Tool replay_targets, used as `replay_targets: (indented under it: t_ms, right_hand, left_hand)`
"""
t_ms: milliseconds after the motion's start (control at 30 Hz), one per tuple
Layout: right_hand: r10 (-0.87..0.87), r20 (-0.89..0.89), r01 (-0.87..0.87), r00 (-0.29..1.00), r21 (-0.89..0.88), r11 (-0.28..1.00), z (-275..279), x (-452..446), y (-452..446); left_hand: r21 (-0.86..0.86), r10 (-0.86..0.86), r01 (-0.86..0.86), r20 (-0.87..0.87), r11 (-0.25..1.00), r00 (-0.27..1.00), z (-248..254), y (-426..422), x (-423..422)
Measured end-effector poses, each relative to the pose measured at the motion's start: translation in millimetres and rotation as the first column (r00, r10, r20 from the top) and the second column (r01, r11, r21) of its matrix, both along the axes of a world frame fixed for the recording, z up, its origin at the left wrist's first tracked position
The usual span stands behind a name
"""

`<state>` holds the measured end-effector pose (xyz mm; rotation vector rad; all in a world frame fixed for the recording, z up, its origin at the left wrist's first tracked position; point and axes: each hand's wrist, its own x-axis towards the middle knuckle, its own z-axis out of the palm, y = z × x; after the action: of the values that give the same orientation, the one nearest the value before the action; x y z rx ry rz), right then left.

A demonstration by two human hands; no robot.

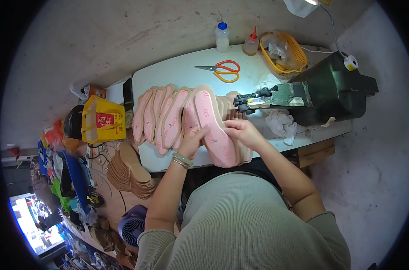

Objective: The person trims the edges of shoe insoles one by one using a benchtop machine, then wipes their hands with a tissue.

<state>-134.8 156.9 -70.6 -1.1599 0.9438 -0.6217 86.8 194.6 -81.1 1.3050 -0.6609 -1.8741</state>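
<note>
A pink shoe insole [213, 128] with a tan edge and red printed marks is between my hands, in front of my body. My left hand [193, 142] grips its left edge, the thumb on the pink face. On the other edge, my right hand [244, 133] is closed with thumb and fingers pinching. More insoles show behind it at the lower right; whether I hold those too is hidden. To the left, overlapping pink insoles [173, 119] are spread on the white table [177, 72]. The green sewing machine [299, 95] has its head just beyond my right hand.
Red-and-orange-handled scissors [227, 71], a blue-capped bottle [222, 38], a red-tipped bottle [251, 45] and a yellow basket [299, 56] stand toward the back. Crumpled white cloth [281, 123] lies by the machine. Left are a yellow bag [104, 120], stacked brown insoles [128, 173] and a fan [133, 227].
</note>
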Motion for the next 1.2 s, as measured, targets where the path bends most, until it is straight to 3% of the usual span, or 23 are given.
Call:
replay_targets:
  t_ms: [67,200,333,367,433,467,600,700,767,833,867,933,967,1000,1033,1100,1133,1200]
  right_hand:
    - [-0.062,0.192,0.011,0.979,0.255,0.967,9,-13,-2]
    - [0.114,0.159,-0.154,0.981,0.267,0.951,22,-28,2]
    - [-0.095,-0.003,0.095,0.995,0.093,0.991,14,-19,20]
    - [-0.165,-0.159,0.143,0.973,-0.139,0.980,12,-17,26]
    - [-0.385,-0.389,0.104,0.837,-0.578,0.810,28,-13,32]
    - [-0.418,-0.427,0.050,0.802,-0.650,0.759,35,-13,32]
    - [-0.454,-0.550,-0.140,0.701,-0.731,0.668,53,-22,23]
    - [-0.472,-0.542,-0.153,0.695,-0.753,0.640,58,-37,5]
    - [-0.497,-0.515,-0.131,0.698,-0.774,0.619,60,-49,-5]
    - [-0.552,-0.421,0.008,0.720,-0.790,0.613,55,-63,-12]
    - [-0.538,-0.378,0.102,0.753,-0.741,0.664,52,-71,-12]
    - [-0.530,-0.347,0.211,0.774,-0.648,0.732,54,-85,-10]
    - [-0.496,-0.256,0.357,0.830,-0.440,0.824,47,-92,-4]
    - [-0.480,-0.152,0.451,0.864,-0.191,0.872,32,-99,4]
    - [-0.483,-0.042,0.485,0.874,0.078,0.871,16,-103,12]
    - [-0.333,0.073,0.315,0.940,0.184,0.931,-23,-108,33]
    - [-0.258,0.136,0.224,0.956,0.226,0.948,-14,-102,37]
    - [-0.273,0.298,0.153,0.915,0.370,0.917,3,-77,46]
  left_hand:
    - [-0.145,-0.009,0.015,0.041,0.989,0.999,13,-1,-17]
    - [-0.315,-0.054,0.091,0.126,0.945,0.991,28,-4,-46]
    - [-0.350,0.046,0.037,0.226,0.936,0.973,28,-4,-72]
    - [-0.370,0.081,0.016,0.245,0.929,0.966,27,-4,-76]
    - [-0.350,0.133,-0.067,0.167,0.934,0.977,28,-8,-84]
    - [-0.339,0.159,-0.108,0.127,0.935,0.979,29,-12,-87]
    - [-0.239,0.200,-0.176,0.077,0.955,0.977,51,-31,-97]
    - [-0.559,0.313,-0.034,0.411,0.828,0.856,34,-49,-101]
    - [-0.631,0.350,0.112,0.560,0.768,0.751,25,-61,-106]
    - [-0.716,0.472,0.237,0.635,0.657,0.612,22,-69,-126]
    - [-0.725,0.412,0.181,0.557,0.664,0.721,15,-76,-132]
    - [-0.673,0.343,0.135,0.526,0.727,0.778,17,-88,-131]
    - [-0.644,0.308,0.116,0.507,0.756,0.805,19,-91,-131]
    - [-0.632,0.328,0.156,0.578,0.759,0.747,32,-93,-128]
    - [-0.618,0.303,0.116,0.531,0.778,0.791,31,-97,-125]
    - [-0.578,0.253,0.044,0.423,0.815,0.870,29,-106,-122]
    - [-0.631,0.310,0.029,0.420,0.775,0.853,27,-110,-122]
    - [-0.581,0.282,0.026,0.433,0.814,0.856,27,-116,-118]
